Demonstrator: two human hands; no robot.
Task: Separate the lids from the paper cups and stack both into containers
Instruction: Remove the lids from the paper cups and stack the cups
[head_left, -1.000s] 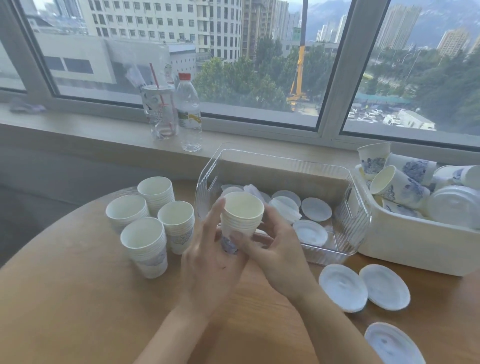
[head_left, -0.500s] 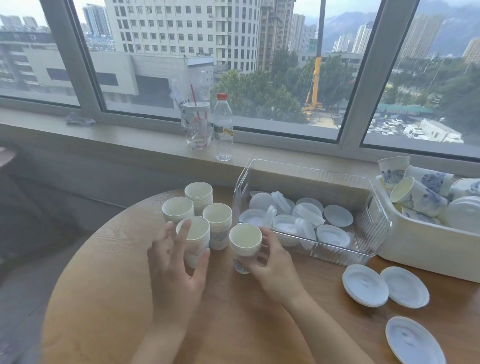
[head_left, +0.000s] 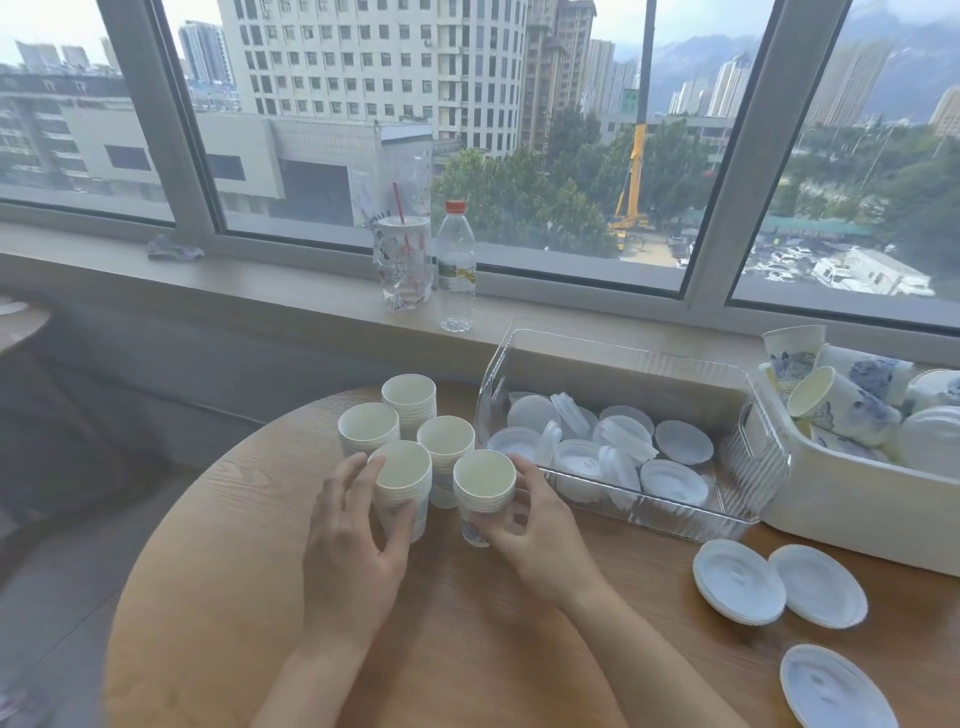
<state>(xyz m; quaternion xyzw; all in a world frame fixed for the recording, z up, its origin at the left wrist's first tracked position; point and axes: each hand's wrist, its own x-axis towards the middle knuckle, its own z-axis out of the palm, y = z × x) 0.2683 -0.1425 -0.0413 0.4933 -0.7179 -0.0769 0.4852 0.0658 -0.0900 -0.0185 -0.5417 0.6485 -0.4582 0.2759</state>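
Nearest stack of cups (head_left: 484, 491) upright on the round wooden table (head_left: 218, 571), gripped by the right hand (head_left: 540, 535): fingers (head_left: 522, 470) curled round its far side at 3 o'clock, thumb across the near wall low down. Second stack of cups (head_left: 402, 486) just beside at 9 o'clock, held by the left hand (head_left: 353, 535), fingertips at its rim on the 9 o'clock side, thumb pressed to the near wall. Both stacks side by side, possibly touching; hard to tell.

Three more stacks (head_left: 410, 397) bunched close behind at 11 and 12 o'clock, rims up, crowding the two held ones.

At 2 o'clock, a clear ribbed bin (head_left: 748, 499) with a loose jumble of white lids (head_left: 675, 480), some flat, some on edge. Past it at 3 o'clock, a white tub (head_left: 852, 525) heaped with blue-patterned cups (head_left: 841, 402), lying tilted, some capped. At 4 o'clock on bare tabletop, three spare lids (head_left: 737, 582), two overlapping, one apart near the table's edge.

Beyond, at 12 o'clock, a long windowsill (head_left: 260, 288) with a plastic water bottle (head_left: 456, 270) and a clear drink cup (head_left: 402, 262) with a red straw, touching. Wide window (head_left: 722, 218) behind, with tower blocks, trees and a yellow crane outside.
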